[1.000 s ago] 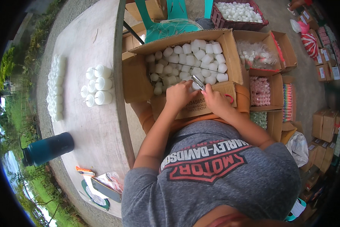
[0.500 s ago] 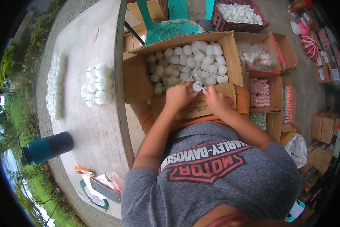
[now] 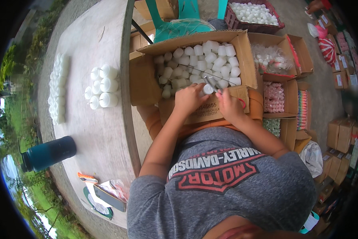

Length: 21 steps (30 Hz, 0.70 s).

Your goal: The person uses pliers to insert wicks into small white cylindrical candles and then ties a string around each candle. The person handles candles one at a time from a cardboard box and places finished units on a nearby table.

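Observation:
Over the near flap of a cardboard box on my lap, my left hand grips a small white candle, its flat round end showing. My right hand is closed on scissors with silver blades, which lie close beside the candle. A red loop at the right hand's edge looks like their handle. Inside the box lie many white candles, heaped loosely, with long thin wires or wicks across them. My fingers partly hide the held candle and the grip on the scissors.
On the table at left stand a cluster of wicked candles, a longer row, a teal bottle and an orange cutter. A teal chair, a crate of white pieces and several boxes surround me.
The scissors' blades look more spread apart now, and the candle's round end is more exposed. Both hands stay in nearly the same place; the view has shifted slightly.

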Motion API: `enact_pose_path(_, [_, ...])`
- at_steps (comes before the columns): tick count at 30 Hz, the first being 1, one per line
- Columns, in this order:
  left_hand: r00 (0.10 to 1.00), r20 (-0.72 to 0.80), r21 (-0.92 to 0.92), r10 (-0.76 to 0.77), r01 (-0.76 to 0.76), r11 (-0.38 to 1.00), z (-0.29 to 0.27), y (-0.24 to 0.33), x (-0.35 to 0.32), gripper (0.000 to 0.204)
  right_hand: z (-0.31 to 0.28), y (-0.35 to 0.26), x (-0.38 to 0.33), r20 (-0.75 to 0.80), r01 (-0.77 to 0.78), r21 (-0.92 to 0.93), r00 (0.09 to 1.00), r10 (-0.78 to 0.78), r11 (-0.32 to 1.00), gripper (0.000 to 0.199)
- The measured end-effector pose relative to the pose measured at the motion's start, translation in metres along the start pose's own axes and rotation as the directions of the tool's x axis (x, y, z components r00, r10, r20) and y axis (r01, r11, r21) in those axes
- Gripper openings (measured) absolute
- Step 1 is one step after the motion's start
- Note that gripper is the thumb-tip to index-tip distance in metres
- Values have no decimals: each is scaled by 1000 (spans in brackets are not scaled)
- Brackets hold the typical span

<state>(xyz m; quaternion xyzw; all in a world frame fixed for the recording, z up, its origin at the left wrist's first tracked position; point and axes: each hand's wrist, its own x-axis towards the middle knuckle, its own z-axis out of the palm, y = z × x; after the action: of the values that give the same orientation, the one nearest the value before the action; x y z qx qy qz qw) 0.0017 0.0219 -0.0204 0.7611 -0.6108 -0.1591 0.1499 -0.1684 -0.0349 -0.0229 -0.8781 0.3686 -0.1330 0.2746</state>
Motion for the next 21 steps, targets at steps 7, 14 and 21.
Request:
enact_pose_path(7, [999, -23, -67, -42, 41, 997, -3, 1, -1, 44, -23, 9, 22, -12, -8, 52, 1000, 9, 999, 20])
enact_pose_path(14, [992, 4, -217, -128, 125, 968, -6, -6, -2, 47, -28, 17, 52, -312, 116, -335, 923, -226, 935, 43])
enact_pose_path(21, [944, 288, -888, -161, 327, 323, -33, -14, -8, 36, -8, -21, 52, 203, 22, 667, 956, -210, 745, 56])
